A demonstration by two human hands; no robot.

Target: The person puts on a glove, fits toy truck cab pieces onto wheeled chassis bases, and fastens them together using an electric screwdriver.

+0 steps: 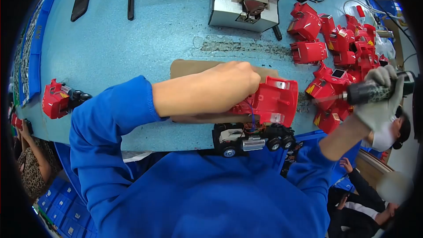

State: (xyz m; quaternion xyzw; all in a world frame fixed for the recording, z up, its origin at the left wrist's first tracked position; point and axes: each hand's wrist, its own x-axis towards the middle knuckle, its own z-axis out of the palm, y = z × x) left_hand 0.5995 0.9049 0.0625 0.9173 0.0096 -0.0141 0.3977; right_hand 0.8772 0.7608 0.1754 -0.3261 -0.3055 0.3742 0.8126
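My bare left hand is closed at the left edge of a red toy truck cab shell, its fingertips hidden beneath the hand. The shell lies with its inner side up, partly over a brown pad. Thin wires run from the shell down to a black truck chassis with wheels and a silver tank, at the table's front edge. My right hand, in a pale work glove, is wrapped round a dark electric screwdriver. Its bit points left toward the shell, apart from it, and looks blurred.
Several red cab shells are heaped at the right. A metal machine stands at the back. A phone, a black cutter, a blue tray of screws and another truck lie leftward. Other people sit at both sides.
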